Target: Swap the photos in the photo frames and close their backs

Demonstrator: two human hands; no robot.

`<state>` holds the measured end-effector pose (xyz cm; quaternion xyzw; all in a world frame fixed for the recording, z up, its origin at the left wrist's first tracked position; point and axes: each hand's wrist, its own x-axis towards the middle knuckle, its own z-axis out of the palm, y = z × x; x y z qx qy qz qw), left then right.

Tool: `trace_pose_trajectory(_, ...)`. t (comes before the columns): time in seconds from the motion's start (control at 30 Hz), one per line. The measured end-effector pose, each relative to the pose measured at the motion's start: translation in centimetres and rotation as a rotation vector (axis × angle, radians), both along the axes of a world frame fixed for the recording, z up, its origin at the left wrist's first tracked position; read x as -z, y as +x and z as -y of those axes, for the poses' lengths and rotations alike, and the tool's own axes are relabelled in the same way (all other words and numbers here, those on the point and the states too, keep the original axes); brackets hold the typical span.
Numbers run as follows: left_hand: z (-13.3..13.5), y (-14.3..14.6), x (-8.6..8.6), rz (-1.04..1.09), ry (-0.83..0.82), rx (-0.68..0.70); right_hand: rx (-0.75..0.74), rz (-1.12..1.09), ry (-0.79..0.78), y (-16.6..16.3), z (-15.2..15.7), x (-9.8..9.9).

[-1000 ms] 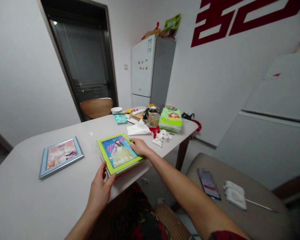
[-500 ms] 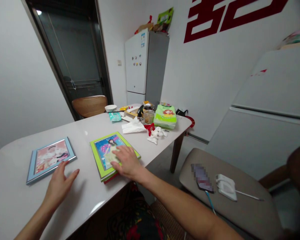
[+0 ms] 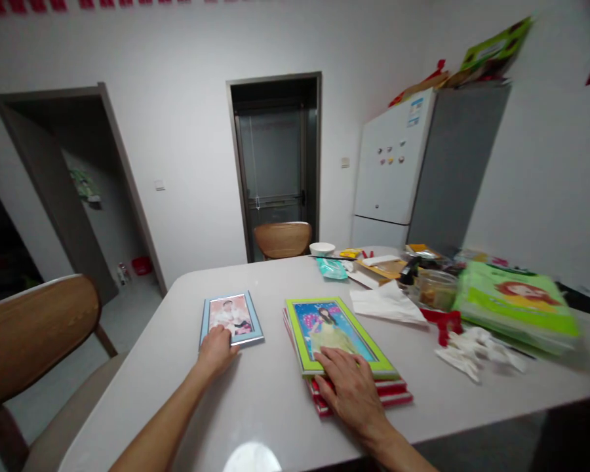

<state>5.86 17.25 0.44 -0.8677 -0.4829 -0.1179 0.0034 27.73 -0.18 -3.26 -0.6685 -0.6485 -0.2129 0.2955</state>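
Observation:
A light-blue photo frame (image 3: 255,314) with a pink picture lies face up on the white table. My left hand (image 3: 217,349) rests on its near-left edge, fingers over the picture and thumb apart at the near edge. To the right, a lime-green photo frame (image 3: 295,331) showing a figure in a pale yellow dress lies on top of red frames (image 3: 396,393), which stick out beneath it. My right hand (image 3: 351,387) lies open on the near edge of this stack, fingers spread over the green frame. Part of the red frames is hidden under the hand.
Crumpled white tissue (image 3: 472,354), a flat tissue (image 3: 386,303), a clear plastic tub (image 3: 436,288) and a green package (image 3: 516,305) crowd the table's right side. A white bowl (image 3: 322,249) stands at the back. Wooden chairs stand left (image 3: 39,328) and behind (image 3: 282,240).
The view has swung left. My left hand has moved from beside the blue frame onto it. My right hand has slid from the green frame's picture toward its near edge.

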Motion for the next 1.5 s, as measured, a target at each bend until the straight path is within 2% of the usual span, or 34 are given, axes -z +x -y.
trace_pose_trajectory(0.07,1.7,-1.0,-0.6,0.007,-0.020,0.021,-0.004,0.006,0.013,0.2,-0.2,0.2)
trace_pose_trajectory(0.17,5.8,-3.1,-0.9,0.026,-0.034,0.040,-0.002,0.023,0.033,0.4,-0.1,0.4)
trace_pose_trajectory(0.23,9.0,-4.2,-0.4,0.047,-0.040,0.049,-0.001,0.040,0.036,0.5,0.3,0.6)
trace_pose_trajectory(0.33,13.0,-4.8,1.6,0.152,-0.039,0.222,-0.011,0.063,0.032,1.0,1.2,0.9)
trace_pose_trajectory(0.37,13.9,-4.7,2.3,0.162,-0.015,0.280,-0.013,0.069,0.031,1.1,1.4,0.9)
trace_pose_trajectory(0.43,14.8,-4.2,3.4,0.152,0.034,0.308,-0.018,0.086,0.019,1.3,1.5,0.8)
trace_pose_trajectory(0.53,15.2,-3.4,3.7,0.085,0.063,0.280,-0.024,0.108,-0.037,0.9,1.0,0.2)
trace_pose_trajectory(0.67,15.5,-2.9,1.7,0.107,0.050,0.290,-0.024,0.115,-0.162,-0.8,-0.1,-1.1)
trace_pose_trajectory(0.8,15.8,-3.0,-1.6,0.337,0.097,0.342,0.015,0.121,-0.183,-2.4,-0.8,-1.7)
trace_pose_trajectory(0.87,15.6,-3.5,-3.4,0.496,0.137,0.321,0.026,0.128,-0.175,-2.7,-0.7,-1.6)
trace_pose_trajectory(0.97,14.8,-4.9,-5.6,0.771,0.139,0.156,0.014,0.141,-0.146,-2.5,0.1,-1.2)
trace_pose_trajectory(1.07,14.1,-6.9,-6.2,1.018,0.067,-0.075,-0.003,0.140,-0.129,-1.7,1.1,-0.9)
trace_pose_trajectory(1.17,13.6,-8.5,-4.8,1.179,-0.033,-0.212,0.009,0.136,-0.126,-1.5,1.8,-0.9)
trace_pose_trajectory(1.23,13.6,-9.2,-2.9,1.259,-0.138,-0.240,0.004,0.127,-0.095,-2.1,1.8,-1.1)
trace_pose_trajectory(1.3,14.0,-9.4,-0.8,1.305,-0.253,-0.260,-0.061,0.093,-0.058,-3.3,1.5,-1.3)
trace_pose_trajectory(1.4,15.0,-9.4,1.8,1.277,-0.344,-0.264,-0.228,-0.007,-0.114,-5.9,0.8,-1.7)
trace_pose_trajectory(1.5,16.1,-9.6,3.1,1.122,-0.332,-0.207,-0.309,-0.106,-0.289,-8.6,-0.1,-2.0)
